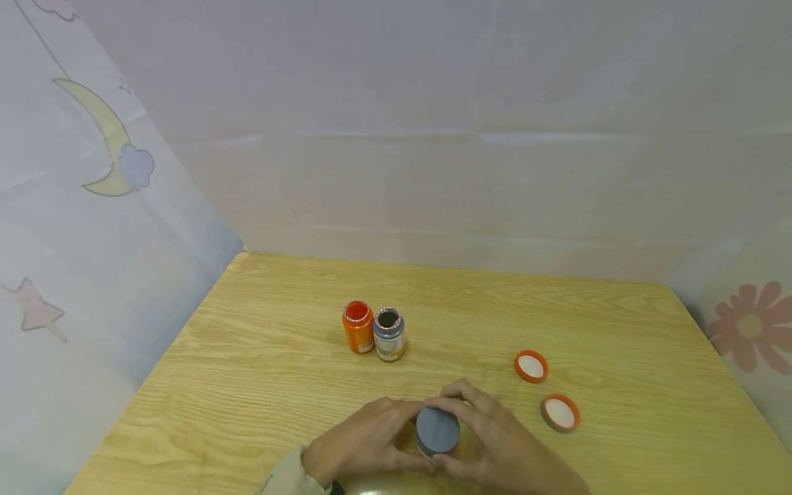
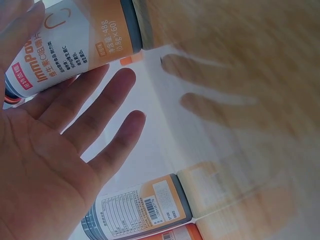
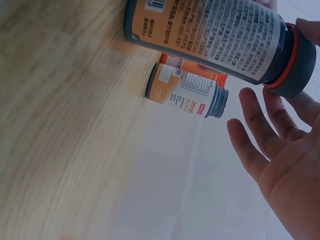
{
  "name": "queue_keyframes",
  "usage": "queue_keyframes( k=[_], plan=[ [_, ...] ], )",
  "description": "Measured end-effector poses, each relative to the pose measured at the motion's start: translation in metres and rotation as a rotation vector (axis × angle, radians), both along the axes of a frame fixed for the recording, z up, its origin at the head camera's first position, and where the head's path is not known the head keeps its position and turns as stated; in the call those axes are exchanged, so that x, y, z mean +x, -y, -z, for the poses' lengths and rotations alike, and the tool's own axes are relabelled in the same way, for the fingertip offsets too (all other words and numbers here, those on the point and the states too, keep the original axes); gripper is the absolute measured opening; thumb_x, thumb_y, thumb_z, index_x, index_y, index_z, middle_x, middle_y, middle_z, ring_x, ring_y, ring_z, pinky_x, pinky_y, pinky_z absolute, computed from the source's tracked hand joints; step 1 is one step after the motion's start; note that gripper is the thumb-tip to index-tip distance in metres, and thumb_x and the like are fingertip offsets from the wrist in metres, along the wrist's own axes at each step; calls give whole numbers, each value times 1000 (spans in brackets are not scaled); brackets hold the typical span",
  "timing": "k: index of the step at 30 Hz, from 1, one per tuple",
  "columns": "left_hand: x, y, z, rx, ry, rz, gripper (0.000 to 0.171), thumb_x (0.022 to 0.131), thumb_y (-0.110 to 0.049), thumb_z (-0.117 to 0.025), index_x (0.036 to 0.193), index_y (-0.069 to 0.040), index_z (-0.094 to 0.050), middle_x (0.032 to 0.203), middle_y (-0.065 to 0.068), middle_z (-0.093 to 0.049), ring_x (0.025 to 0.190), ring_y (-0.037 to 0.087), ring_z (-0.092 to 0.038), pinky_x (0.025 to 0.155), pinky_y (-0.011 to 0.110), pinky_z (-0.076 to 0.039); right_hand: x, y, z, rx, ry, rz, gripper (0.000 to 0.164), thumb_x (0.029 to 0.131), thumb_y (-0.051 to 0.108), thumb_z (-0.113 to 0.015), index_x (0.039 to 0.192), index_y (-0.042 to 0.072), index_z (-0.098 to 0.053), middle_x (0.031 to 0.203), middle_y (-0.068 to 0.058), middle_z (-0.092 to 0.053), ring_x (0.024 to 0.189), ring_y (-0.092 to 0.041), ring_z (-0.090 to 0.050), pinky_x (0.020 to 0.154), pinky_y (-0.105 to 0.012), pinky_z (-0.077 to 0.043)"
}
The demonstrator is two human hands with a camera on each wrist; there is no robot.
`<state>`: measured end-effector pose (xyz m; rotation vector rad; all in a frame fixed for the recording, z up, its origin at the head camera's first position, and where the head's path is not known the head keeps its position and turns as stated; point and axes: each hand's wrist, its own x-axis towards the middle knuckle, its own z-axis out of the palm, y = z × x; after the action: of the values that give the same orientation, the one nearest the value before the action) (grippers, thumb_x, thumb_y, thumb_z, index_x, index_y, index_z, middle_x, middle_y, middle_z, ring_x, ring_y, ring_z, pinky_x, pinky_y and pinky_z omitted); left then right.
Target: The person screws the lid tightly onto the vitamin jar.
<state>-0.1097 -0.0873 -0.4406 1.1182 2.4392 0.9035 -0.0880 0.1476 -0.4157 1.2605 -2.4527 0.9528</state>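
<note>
Left hand (image 1: 374, 438): thumb and forward fingers grasp the sides of a white-and-orange plastic bottle with a dark grey base (image 2: 75, 42); the outer fingers extend free. Right hand (image 1: 504, 440): thumb and index finger pinch the round dark grey cap (image 1: 438, 432) of that bottle, remaining fingers spread clear. The bottle stands upright on the light wood-grain table (image 1: 247, 385), near its front edge, between the hands. From the head view little beyond the cap top is visible; the wrist views supply the printed label, and the right one an orange band (image 3: 294, 60) beneath the cap.

Beyond the hands, an uncapped orange bottle (image 1: 360, 337) and an uncapped white bottle with grey neck (image 1: 390, 344) stand side by side. Their ragged silvery rims and openings register only from the head. To the right lie an orange lid (image 1: 531, 366) and a grey lid with orange inner rim (image 1: 560, 412), white linings up, apart.

Obstructions: the left wrist view cuts off the orange bottle at the lower edge; the right shows it largely behind its neighbour. A small orange patch (image 2: 131, 59) under the held bottle cannot be identified.
</note>
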Motion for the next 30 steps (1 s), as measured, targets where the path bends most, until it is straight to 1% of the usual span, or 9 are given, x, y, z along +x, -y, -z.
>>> queue_keyframes(
  k=[2, 5, 8, 11, 14, 16, 21, 26, 30],
  plan=[
    [0, 0, 0, -4, -1, -2, 68, 88, -56, -66, 142, -18, -51, 132, -9, -64, 116, 1, -61, 98, 22, -52, 1, 1, 0, -7, 28, 9, 57, 83, 32, -81, 132, 21, -57, 118, 12, -52, 101, -2, -56, 83, -22, -53],
    [0, 1, -2, -18, -10, -3, 64, 88, -56, -65, 138, -17, -54, 130, -9, -65, 115, 2, -62, 97, 23, -52, 3, 2, 1, 6, 89, 59, 57, 84, 39, -79, 131, 22, -54, 120, 14, -52, 103, -2, -57, 86, -25, -55],
    [0, 1, -2, -33, -16, -8, 60, 89, -56, -65, 135, -19, -56, 128, -11, -66, 114, 1, -62, 97, 24, -53, 7, 3, 4, 13, 196, 110, 63, 83, 48, -76, 135, 24, -50, 125, 12, -53, 108, -3, -56, 90, -30, -55],
    [0, 0, -2, -38, -17, -11, 59, 89, -57, -65, 135, -22, -56, 128, -13, -66, 114, 0, -61, 97, 25, -52, 9, 1, 8, -35, 333, 95, 69, 84, 46, -76, 141, 26, -44, 133, 7, -55, 115, -4, -55, 96, -29, -53],
    [0, 0, -2, -33, -7, -10, 61, 88, -57, -66, 137, -22, -55, 128, -14, -65, 114, 0, -61, 97, 24, -52, 10, -1, 12, -87, 405, 47, 68, 87, 39, -75, 145, 24, -44, 138, 5, -56, 121, -5, -54, 100, -25, -50],
    [0, 0, -2, -32, -1, -9, 61, 87, -56, -67, 136, -21, -55, 128, -14, -66, 113, -1, -61, 97, 24, -52, 10, -2, 14, -96, 407, 35, 66, 89, 35, -74, 145, 21, -45, 138, 5, -58, 123, -4, -55, 101, -23, -48],
    [0, 1, -1, -37, -5, -8, 59, 87, -54, -69, 133, -19, -57, 124, -13, -67, 110, -2, -62, 94, 22, -53, 8, -2, 18, -124, 339, 30, 62, 88, 28, -76, 142, 14, -50, 134, 5, -61, 119, -5, -57, 98, -24, -50],
    [0, 2, -1, -33, -10, -8, 59, 87, -54, -69, 133, -19, -57, 124, -13, -67, 110, -1, -63, 94, 22, -53, 7, 0, 20, -164, 256, 2, 63, 85, 22, -79, 141, 12, -51, 131, 4, -61, 119, -6, -58, 97, -25, -51],
    [0, 2, -1, -37, -6, -12, 60, 87, -54, -69, 134, -19, -57, 126, -12, -67, 111, -1, -62, 95, 22, -53, 7, 1, 21, -184, 218, 0, 64, 83, 21, -81, 139, 12, -52, 128, 4, -61, 116, -7, -59, 96, -25, -52]
  ],
)
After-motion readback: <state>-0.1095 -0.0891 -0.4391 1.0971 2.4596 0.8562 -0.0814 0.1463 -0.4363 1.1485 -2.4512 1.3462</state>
